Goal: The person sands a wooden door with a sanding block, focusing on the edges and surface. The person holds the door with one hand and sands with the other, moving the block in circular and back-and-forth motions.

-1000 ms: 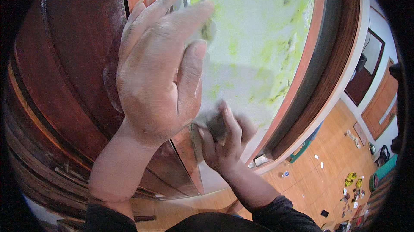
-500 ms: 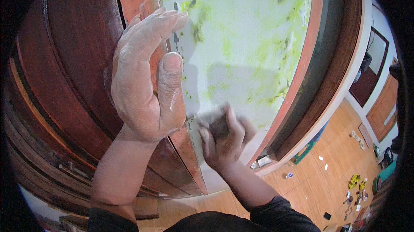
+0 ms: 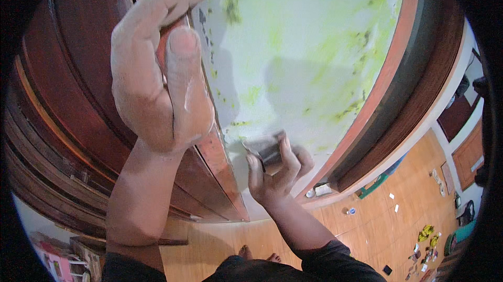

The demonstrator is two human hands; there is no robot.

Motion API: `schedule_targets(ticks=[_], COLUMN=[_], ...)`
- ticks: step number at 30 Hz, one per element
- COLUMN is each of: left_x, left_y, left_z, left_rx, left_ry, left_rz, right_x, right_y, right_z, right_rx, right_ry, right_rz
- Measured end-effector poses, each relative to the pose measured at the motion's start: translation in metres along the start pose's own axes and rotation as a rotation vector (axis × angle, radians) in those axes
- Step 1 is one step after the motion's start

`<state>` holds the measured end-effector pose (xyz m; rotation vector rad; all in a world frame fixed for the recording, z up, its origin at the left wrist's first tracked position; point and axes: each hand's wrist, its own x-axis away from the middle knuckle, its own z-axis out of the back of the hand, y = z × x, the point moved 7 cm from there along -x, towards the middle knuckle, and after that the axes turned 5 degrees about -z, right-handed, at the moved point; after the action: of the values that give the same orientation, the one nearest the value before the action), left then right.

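My left hand (image 3: pixel 160 72), dusted pale, is raised at the salmon-painted wooden strip (image 3: pixel 216 159) beside dark red-brown panelling (image 3: pixel 86 57). It is loosely curved and open, with nothing visible in it; whether it touches the wood is unclear. My right hand (image 3: pixel 280 177) is closed on a dark flat tool (image 3: pixel 266 148), probably a scraper, against the lower white wall (image 3: pixel 309 30). The wall has yellow-green patches and small dark chipped marks along its edges, and shadows fall across it. The tool's exact shape is blurred and partly hidden by my fingers.
Dark moulding (image 3: pixel 387 125) curves down the wall's right side. Below are an orange tiled floor (image 3: pixel 377 240) with scattered small items, yellow bananas (image 3: pixel 425 234) and my bare feet (image 3: pixel 244 251). Doors (image 3: pixel 466 153) stand at far right; pink and wooden items (image 3: pixel 55 261) sit lower left.
My left hand has moved down from its first position, then up and left in the picture, its fingers curling more. The view has shifted slightly, showing my feet. My right hand stays low with the tool.
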<state>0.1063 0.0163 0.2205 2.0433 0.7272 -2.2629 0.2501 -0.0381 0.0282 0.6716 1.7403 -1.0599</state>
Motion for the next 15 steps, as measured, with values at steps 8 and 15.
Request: schedule_targets(ticks=[8,15], left_x=[-0.01,-0.017], left_y=[0.001,-0.019], left_z=[0.004,0.005], left_rx=[0.075,0.263], left_ry=[-0.024,-0.014], left_rz=[-0.005,-0.15], right_x=[-0.054,0.0], right_y=[-0.011,-0.025], right_z=[-0.031,-0.006], right_rx=[0.029,0.086], right_ry=[-0.069,-0.063], right_rz=[0.025,0.023])
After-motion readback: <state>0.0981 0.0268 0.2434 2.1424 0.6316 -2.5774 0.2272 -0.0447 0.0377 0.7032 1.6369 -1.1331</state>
